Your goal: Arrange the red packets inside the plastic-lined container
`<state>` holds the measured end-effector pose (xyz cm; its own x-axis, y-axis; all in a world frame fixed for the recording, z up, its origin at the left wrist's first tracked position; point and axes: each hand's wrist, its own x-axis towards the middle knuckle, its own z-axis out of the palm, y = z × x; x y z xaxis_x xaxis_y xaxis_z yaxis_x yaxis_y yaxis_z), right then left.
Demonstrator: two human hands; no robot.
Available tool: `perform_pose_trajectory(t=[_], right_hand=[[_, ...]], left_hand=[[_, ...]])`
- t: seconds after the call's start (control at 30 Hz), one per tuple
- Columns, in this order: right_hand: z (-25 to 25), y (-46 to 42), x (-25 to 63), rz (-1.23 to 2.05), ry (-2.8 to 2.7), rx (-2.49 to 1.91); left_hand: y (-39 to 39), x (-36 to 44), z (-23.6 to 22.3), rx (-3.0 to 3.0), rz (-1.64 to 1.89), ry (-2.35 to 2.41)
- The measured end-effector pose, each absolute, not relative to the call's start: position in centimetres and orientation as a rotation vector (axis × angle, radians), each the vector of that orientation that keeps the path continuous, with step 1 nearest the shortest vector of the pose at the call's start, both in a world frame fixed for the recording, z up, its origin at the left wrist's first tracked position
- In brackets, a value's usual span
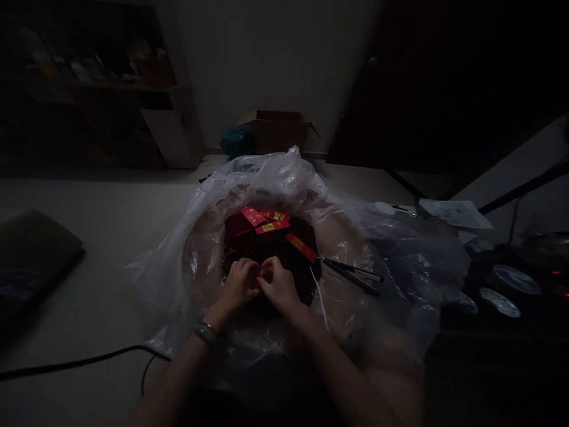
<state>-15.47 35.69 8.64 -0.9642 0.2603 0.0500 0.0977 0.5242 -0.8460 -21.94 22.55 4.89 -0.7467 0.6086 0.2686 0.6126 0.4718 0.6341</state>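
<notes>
My left hand (240, 284) and my right hand (279, 287) meet over a dark heap (271, 255) lying on a large clear plastic sheet (186, 261). Both hands have their fingers curled and pressed together, fingertips touching, around something too small and dark to make out. A bangle (205, 331) is on my left wrist. Several red packets with yellow labels (267, 222) lie on the far side of the heap. A thin white cord (319, 292) runs beside my right hand. Two dark pen-like sticks (353, 275) lie to the right.
The room is dim. An open cardboard box (275, 127) stands by the far wall, a shelf unit (102, 89) at the back left. A black cable (75, 362) crosses the floor on the left. Blue-and-white dishes (511, 284) and papers (453, 212) lie at the right.
</notes>
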Motion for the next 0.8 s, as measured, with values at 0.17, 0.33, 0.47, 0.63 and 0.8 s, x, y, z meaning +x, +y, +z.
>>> perform_pose_trajectory(t=[0.17, 0.33, 0.47, 0.63, 0.8], right_hand=[[8.5, 35.4, -14.7, 1.355, -2.540, -0.030], [8.7, 35.9, -14.3, 1.523, -2.548, 0.068], [8.4, 37.5, -14.1, 1.719, -2.325, -0.036], [7.3, 40.2, -13.3, 1.307, -2.810, -0.267], [7.0, 38.5, -12.3, 0.620, -3.411, -0.161]], left_hand=[[22.4, -21.8, 5.5, -1.140, -1.365, -2.712], [22.3, -22.0, 5.1, -1.130, -1.528, -2.688], [22.3, -22.2, 4.7, -1.091, -1.513, -2.697], [22.4, -22.3, 4.2, -1.076, -1.441, -2.649], [22.4, -22.2, 4.1, -1.065, -1.496, -2.637]])
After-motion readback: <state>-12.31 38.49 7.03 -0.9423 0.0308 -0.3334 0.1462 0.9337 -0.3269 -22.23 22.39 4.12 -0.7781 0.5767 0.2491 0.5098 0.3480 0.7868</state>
